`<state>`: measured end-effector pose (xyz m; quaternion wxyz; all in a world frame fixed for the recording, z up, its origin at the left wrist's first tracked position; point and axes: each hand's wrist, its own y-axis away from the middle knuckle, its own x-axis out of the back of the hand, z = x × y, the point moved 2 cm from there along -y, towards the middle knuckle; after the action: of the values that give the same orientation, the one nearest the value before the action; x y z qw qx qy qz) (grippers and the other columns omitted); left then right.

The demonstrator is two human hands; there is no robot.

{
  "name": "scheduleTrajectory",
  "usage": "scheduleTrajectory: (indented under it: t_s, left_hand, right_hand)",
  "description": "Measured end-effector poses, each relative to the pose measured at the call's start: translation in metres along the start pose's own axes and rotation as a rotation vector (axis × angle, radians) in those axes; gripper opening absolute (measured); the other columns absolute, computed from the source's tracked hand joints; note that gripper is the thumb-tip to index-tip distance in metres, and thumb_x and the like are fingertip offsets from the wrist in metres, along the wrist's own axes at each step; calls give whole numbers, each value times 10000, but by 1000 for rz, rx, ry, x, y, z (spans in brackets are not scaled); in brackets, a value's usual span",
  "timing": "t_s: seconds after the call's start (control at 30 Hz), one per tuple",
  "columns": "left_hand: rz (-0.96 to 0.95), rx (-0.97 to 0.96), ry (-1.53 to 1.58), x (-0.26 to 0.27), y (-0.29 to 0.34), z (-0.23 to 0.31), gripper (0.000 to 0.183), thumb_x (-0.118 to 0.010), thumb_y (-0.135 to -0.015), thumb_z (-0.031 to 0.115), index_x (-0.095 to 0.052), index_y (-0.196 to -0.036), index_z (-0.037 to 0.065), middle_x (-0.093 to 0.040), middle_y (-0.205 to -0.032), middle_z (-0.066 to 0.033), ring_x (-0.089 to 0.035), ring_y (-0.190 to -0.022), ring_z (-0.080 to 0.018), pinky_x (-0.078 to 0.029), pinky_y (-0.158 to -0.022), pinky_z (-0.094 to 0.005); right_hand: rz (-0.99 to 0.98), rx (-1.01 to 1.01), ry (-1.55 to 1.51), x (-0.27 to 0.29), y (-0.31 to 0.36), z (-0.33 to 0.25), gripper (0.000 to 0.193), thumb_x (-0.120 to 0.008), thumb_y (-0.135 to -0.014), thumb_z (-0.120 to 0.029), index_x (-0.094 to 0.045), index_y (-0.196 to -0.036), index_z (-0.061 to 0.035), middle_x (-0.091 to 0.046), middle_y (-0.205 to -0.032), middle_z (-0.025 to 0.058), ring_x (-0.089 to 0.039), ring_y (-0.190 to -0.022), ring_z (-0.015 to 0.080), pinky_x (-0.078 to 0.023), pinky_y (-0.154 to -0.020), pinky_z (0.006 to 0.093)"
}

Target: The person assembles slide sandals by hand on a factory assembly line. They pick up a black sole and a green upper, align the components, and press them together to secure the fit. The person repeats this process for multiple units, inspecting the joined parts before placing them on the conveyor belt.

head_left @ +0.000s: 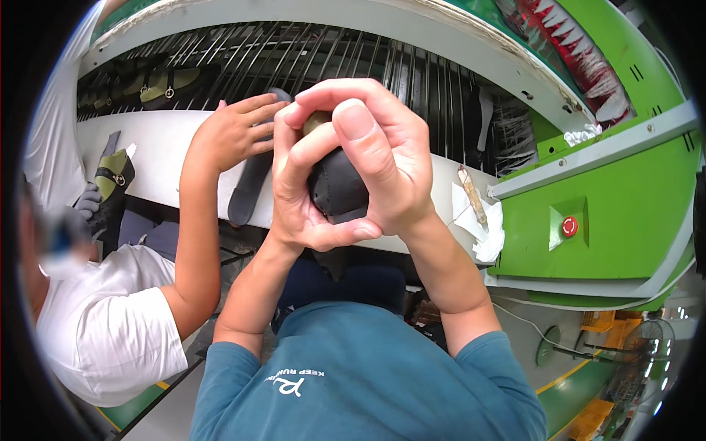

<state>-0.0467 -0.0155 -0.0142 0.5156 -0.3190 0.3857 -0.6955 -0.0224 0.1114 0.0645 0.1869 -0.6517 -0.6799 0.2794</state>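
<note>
Held up in front of me is a black shoe [340, 187] with its rounded, stitched end toward me and a bit of olive showing beyond. My left hand [293, 195] curls round its left side, fingers bent and thumb beneath. From the right, my right hand [403, 158] wraps over it, with its thumb across the top. Both hands are closed on the shoe and hide much of it. Just left of them, a dark shoe sole [248, 192] lies across the white table edge, under a co-worker's bare hand [239, 131].
Behind the white table [165, 147] runs a bed of metal rods [294, 55] carrying several shoes [173, 84]. The co-worker's gloved hand [90, 200] is at another shoe [114, 176]. A tape-wrapped stick [473, 195] lies on white paper [489, 239], beside a green machine with a red button [569, 226].
</note>
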Motion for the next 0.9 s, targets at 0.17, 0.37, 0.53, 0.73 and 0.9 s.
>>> scheduleTrajectory:
  t_s: [0.17, 0.37, 0.53, 0.73, 0.9]
  left_hand:
    - [14, 10, -16, 1, -12, -1, 979, -1002, -652, 579, -680, -1422, 68, -496, -1471, -231, -561, -1325, -379, -482, -1110, -502]
    - [-39, 60, -2, -16, -13, 0, 1225, -1077, -600, 411, -459, -1616, 118, -534, -1537, -226, -575, -1401, -431, -507, -1159, -520]
    - [-157, 462, -8, -27, 41, -13, 1163, -1033, -623, 266, -454, -1624, 129, -574, -1531, -180, -621, -1383, -373, -537, -1145, -473]
    - [-296, 614, -159, -35, 105, -23, 976, -1024, -631, 174, -591, -1496, 38, -599, -1488, -148, -619, -1389, -316, -488, -1187, -428]
    - [-16, 723, 354, -46, 102, -7, 1209, -1069, -629, 202, -400, -1626, 66, -544, -1530, -169, -618, -1408, -335, -523, -1185, -463]
  right_hand:
    - [-59, -101, 70, 0, -6, -6, 421, -600, -1124, -310, -682, -1283, 72, -778, -1124, 166, -730, -1035, 204, -575, -981, 338]
    - [-92, -108, 54, 36, 11, -14, 539, -749, -1025, -267, -613, -1445, 43, -708, -1344, 161, -678, -1227, 209, -518, -1102, 363]
    - [-168, -506, 194, 83, 51, -47, 906, -868, -870, -283, -454, -1634, -27, -598, -1514, 157, -568, -1406, 238, -414, -1212, 403]
    - [211, -688, -10, 132, 148, -58, 924, -767, -801, -177, -428, -1639, 17, -573, -1546, 202, -582, -1428, 298, -437, -1227, 441]
    - [616, -589, -459, 139, 229, -30, 959, -718, -763, -237, -427, -1656, -41, -548, -1582, 251, -577, -1451, 408, -461, -1248, 551]
